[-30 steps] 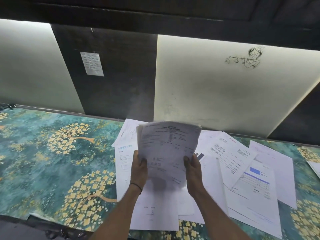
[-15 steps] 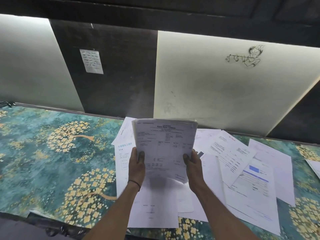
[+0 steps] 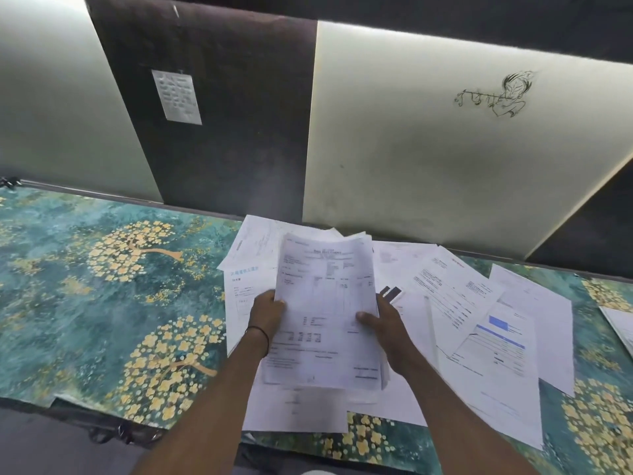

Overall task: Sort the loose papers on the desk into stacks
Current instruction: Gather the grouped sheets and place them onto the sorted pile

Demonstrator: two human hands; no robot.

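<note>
- Two hands grasp one sheaf of papers (image 3: 325,296) at frame ctr, tilted up off the desk (image 3: 85,296).
- L hand (image 3: 266,315): thumb over sheaf's left edge, gripping.
- R hand (image 3: 385,325): thumb on front, pinching right edge.
- Loose papers (image 3: 486,323) lie flat, overlapping, ctr to right.
- Small note (image 3: 176,96) on dark panel, upper left.

Bare forearms (image 3: 219,399) rising from bottom centre, left hand (image 3: 265,315) and right hand (image 3: 385,323) at mid-frame, each pinching a side edge of one paper sheaf (image 3: 325,303), thumbs on top, black band (image 3: 263,334) on left wrist
</note>
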